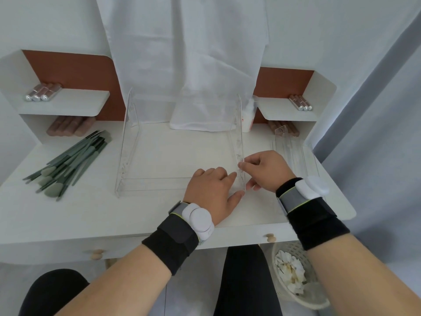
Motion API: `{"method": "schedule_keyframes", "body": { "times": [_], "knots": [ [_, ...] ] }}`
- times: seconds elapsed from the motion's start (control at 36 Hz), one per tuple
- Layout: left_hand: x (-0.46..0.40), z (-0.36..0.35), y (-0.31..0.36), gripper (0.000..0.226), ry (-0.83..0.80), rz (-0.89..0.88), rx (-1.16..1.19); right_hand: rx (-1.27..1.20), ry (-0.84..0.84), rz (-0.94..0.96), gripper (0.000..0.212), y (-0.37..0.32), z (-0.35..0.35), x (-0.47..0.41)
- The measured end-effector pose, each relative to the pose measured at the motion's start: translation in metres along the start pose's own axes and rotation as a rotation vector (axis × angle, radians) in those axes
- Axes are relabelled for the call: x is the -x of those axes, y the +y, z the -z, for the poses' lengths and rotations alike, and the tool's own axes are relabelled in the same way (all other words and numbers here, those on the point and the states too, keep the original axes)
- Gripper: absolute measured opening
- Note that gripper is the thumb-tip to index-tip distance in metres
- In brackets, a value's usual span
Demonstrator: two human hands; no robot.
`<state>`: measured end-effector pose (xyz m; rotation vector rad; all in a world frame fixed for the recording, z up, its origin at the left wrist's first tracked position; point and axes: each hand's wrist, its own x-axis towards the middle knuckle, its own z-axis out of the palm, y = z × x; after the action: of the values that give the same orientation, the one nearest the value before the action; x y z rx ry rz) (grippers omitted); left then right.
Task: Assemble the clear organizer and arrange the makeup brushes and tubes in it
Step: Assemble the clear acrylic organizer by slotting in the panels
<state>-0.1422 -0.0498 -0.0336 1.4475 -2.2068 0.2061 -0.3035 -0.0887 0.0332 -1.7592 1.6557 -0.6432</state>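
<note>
A partly built clear organizer [127, 142] stands in the middle of the white desk [91, 215]: two upright side walls joined by a low front strip. My right hand [265, 171] pinches the front edge of the right side wall [238, 142]. My left hand [213, 192] lies flat with straight fingers at the inner foot of that wall. A pile of green makeup brushes [68, 163] lies at the left of the desk. Pink tubes with silver caps lie on the left shelf [42, 92] and on the right shelf [300, 102].
More clear acrylic panels [293, 151] lie flat at the desk's right end. Brown tubes sit under both shelves. A white cloth [189, 65] hangs at the back, a white bottle [248, 117] beside it. A waste basket [293, 277] stands below the desk on the right.
</note>
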Motion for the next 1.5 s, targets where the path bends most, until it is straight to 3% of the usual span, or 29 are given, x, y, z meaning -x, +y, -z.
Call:
{"method": "schedule_keyframes", "body": {
  "times": [0.11, 0.28, 0.69, 1.0, 1.14, 1.25, 1.31, 1.36, 1.42, 1.5],
  "knots": [
    [-0.001, 0.001, 0.0, 0.049, 0.05, -0.006, 0.024, 0.07, 0.038, 0.042, 0.028, -0.004, 0.001, 0.0],
    [-0.002, 0.002, -0.001, 0.05, -0.069, 0.06, 0.013, 0.117, 0.051, 0.077, 0.026, -0.004, -0.003, -0.002],
    [-0.001, 0.001, -0.003, 0.057, -0.248, 0.011, 0.023, 0.111, 0.085, 0.111, 0.021, 0.005, -0.008, -0.004],
    [0.006, 0.005, -0.009, 0.057, -0.128, 0.032, -0.013, 0.203, 0.057, 0.16, 0.023, 0.018, -0.019, -0.003],
    [0.033, 0.042, -0.054, 0.044, 0.105, 0.192, -0.06, 0.223, 0.051, 0.109, 0.029, 0.032, -0.027, 0.0],
    [0.058, 0.072, -0.1, 0.047, 0.293, 0.579, -0.041, 0.178, 0.126, 0.098, 0.029, 0.035, -0.038, 0.003],
    [0.066, 0.074, -0.116, 0.053, 0.263, 0.734, 0.059, 0.202, 0.17, 0.108, 0.027, 0.034, -0.045, 0.005],
    [0.073, 0.067, -0.13, 0.055, 0.122, 0.816, 0.073, 0.224, 0.202, 0.109, 0.027, 0.032, -0.053, 0.008],
    [0.079, 0.06, -0.14, 0.058, 0.004, 0.794, 0.047, 0.236, 0.228, 0.102, 0.03, 0.029, -0.06, 0.009],
    [0.081, 0.057, -0.146, 0.044, 0.034, 0.773, 0.09, 0.238, 0.251, 0.097, 0.03, 0.028, -0.063, 0.01]
  ]
}}
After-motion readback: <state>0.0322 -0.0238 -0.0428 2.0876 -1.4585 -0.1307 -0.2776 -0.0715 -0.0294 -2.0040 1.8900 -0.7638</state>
